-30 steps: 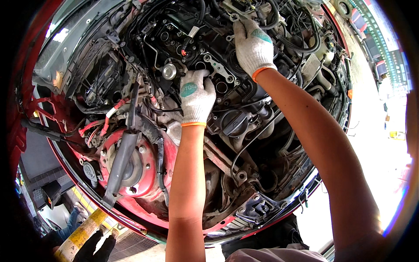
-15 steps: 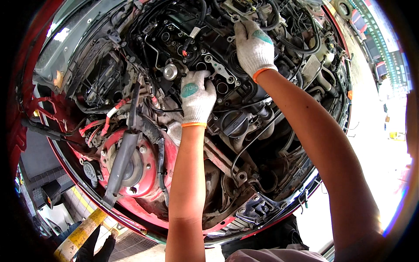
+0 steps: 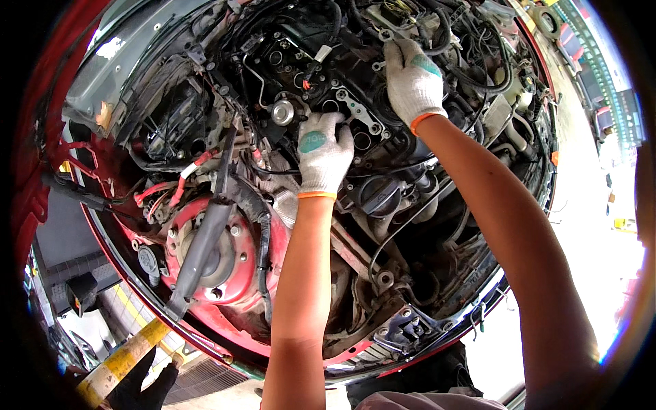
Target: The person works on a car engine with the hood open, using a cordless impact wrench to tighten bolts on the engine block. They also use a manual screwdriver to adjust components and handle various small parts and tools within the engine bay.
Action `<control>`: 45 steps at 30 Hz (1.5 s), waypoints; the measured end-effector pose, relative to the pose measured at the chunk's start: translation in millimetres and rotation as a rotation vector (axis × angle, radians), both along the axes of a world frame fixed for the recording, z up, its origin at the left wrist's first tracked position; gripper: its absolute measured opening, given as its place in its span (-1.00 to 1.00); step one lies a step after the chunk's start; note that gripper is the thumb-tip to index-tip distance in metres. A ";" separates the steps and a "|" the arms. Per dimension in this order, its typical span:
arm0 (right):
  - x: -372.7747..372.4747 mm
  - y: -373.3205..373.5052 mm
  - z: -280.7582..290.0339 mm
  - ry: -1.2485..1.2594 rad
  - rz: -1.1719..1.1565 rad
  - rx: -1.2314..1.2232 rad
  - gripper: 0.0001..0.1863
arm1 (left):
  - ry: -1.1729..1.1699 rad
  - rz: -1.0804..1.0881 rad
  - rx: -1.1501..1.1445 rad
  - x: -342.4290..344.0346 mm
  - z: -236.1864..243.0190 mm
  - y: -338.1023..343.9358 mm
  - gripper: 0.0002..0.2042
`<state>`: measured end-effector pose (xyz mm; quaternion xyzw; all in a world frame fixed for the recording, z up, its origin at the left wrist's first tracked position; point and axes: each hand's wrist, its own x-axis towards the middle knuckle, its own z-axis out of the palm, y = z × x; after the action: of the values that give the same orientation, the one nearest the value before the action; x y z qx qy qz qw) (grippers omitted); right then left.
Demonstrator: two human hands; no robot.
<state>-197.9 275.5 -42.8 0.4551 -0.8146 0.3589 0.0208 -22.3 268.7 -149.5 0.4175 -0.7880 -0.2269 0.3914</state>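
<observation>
Both my hands wear white knit gloves with orange cuffs and green patches, over an opened car engine. My left hand is at the near-left side of the black engine top, its fingers curled in beside a silver round part. What those fingers hold is hidden. My right hand rests farther to the right, fingers together and bent down against the engine near a metal eye; the glove covers what they grip. Between my hands sits a flat silver bracket with holes, next to round openings.
A black round cap lies below my left hand's right side. A grey strut slants over the red strut tower. Hoses and wiring crowd the right. A yellow-and-white post stands at lower left.
The whole view has shifted, so the engine and both hands appear slightly farther right and lower. Against the engine, my hands stay in about the same places.
</observation>
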 end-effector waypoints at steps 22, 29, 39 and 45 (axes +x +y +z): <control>0.5 -0.7 1.3 -0.102 -0.019 0.028 -0.64 | 0.089 0.023 0.000 -2.1 4.4 1.9 -0.86; -7.4 2.3 -4.9 0.143 0.090 0.006 -0.66 | 0.081 0.017 0.002 -2.1 5.6 2.6 -0.88; -1.5 -1.4 -0.4 -0.007 -0.027 0.006 -0.65 | 0.062 0.003 0.046 -1.7 4.4 1.8 -0.83; -0.7 1.1 1.3 0.051 0.023 -0.006 -0.68 | -0.045 0.048 0.105 -6.7 11.8 2.9 -0.80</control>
<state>-198.6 276.6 -41.5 0.4735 -0.8074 0.3500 0.0388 -28.9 271.6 -137.7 0.4612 -0.7734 -0.2492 0.3566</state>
